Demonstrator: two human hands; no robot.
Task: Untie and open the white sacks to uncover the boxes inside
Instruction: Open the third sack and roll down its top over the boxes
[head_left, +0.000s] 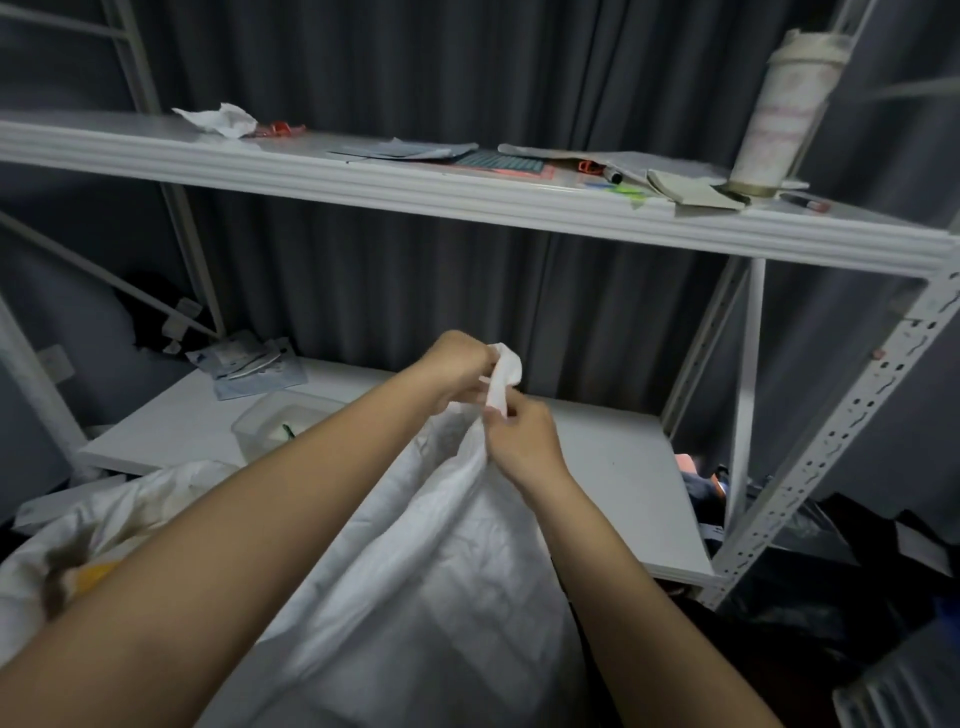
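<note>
Both sets of fingers are curled tight on the gathered neck of the white sack (447, 551): the left hand (460, 371) pinches the twisted white tail (505, 378) that sticks up from the knot, and the right hand (524, 434) grips the bunched cloth just below it, the two hands almost touching. The sack stands in front of the lower shelf (623, 467) of a white metal rack, its neck raised over that shelf's front edge, with a second, stained white sack (104, 525) slumped beside it at the left. A clear plastic tub (270, 421) sits near the lower shelf's front edge behind the left forearm, and papers (410, 150) and a tall pale tumbler (779, 114) lie along the upper shelf (363, 182).
</note>
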